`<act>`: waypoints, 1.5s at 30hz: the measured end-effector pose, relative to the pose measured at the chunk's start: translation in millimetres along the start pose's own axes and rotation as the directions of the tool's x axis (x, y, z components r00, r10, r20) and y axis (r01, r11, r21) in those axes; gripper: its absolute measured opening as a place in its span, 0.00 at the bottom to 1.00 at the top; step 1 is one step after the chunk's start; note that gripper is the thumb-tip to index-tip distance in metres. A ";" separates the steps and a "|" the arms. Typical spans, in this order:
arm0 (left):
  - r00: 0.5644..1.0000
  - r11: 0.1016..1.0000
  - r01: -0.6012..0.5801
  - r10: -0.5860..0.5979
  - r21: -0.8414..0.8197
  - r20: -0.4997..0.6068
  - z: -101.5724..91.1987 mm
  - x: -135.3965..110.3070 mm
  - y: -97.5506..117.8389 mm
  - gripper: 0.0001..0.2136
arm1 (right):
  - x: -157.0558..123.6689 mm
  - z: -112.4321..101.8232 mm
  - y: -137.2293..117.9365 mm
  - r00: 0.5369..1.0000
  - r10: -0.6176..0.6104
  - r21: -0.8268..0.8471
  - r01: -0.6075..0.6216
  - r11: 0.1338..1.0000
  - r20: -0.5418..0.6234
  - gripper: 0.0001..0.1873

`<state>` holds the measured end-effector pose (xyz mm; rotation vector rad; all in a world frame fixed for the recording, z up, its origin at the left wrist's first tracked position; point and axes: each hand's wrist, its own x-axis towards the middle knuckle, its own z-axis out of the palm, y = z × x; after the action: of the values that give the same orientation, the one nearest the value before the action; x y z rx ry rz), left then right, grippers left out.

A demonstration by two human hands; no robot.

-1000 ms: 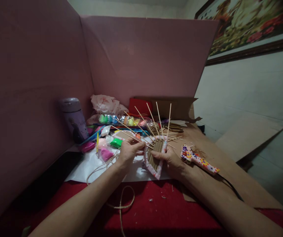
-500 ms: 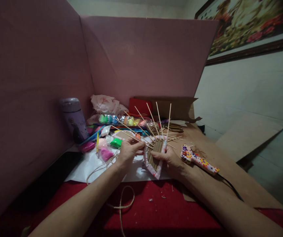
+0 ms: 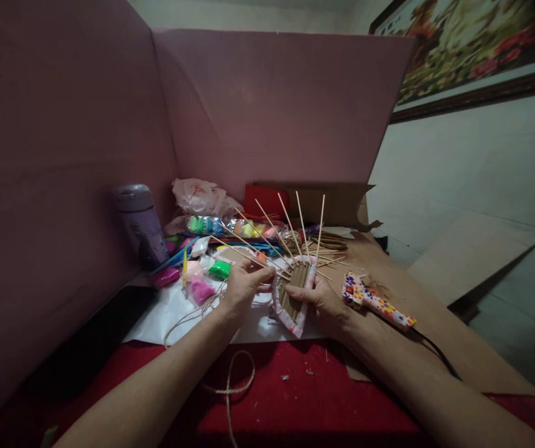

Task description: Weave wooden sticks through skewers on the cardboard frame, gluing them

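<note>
A half-round cardboard piece (image 3: 294,303) with a pink patterned fabric rim is held up before me. Several thin wooden sticks (image 3: 288,214) fan out from its curved edge. My right hand (image 3: 321,305) grips the piece from the right, thumb on its corrugated face. At the piece's left edge, my left hand (image 3: 244,289) pinches the lowest stick (image 3: 244,251) near its base. Jute twine (image 3: 188,321) runs below my left hand, with a loop on the red cloth. Behind lies a second fabric-rimmed cardboard piece (image 3: 236,254).
A flower-patterned glue gun (image 3: 379,301) with a black cord rests on a cardboard sheet (image 3: 440,339) at right. Bagged coloured clay (image 3: 221,269) and a purple bottle (image 3: 140,227) stand at left. Scissors (image 3: 330,241) and loose sticks lie behind. Pink panels (image 3: 272,106) enclose the back and left.
Almost nothing differs. Both hands keep their hold, and the cardboard piece with its sticks stays in practically the same position.
</note>
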<state>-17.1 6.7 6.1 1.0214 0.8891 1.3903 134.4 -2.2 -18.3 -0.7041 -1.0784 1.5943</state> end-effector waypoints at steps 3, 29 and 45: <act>1.000 1.000 -0.002 0.002 -0.006 0.003 -0.3 0.3 -0.5 0.14 | -0.7 1.4 -1.4 1.000 0.007 0.000 -0.007 1.000 -0.001 0.17; 1.000 1.000 -0.006 0.006 -0.004 0.000 -0.3 0.4 -1.2 0.15 | -2.2 3.7 -3.2 1.000 0.004 0.022 -0.004 1.000 0.009 0.16; 1.000 1.000 0.002 -0.002 0.001 -0.012 0.4 -0.5 1.1 0.16 | -1.3 2.1 -2.3 1.000 0.014 0.025 -0.014 1.000 -0.007 0.17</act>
<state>-17.1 6.0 7.2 1.0139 0.8997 1.3961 134.0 -3.9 -15.5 -0.7016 -1.0492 1.6133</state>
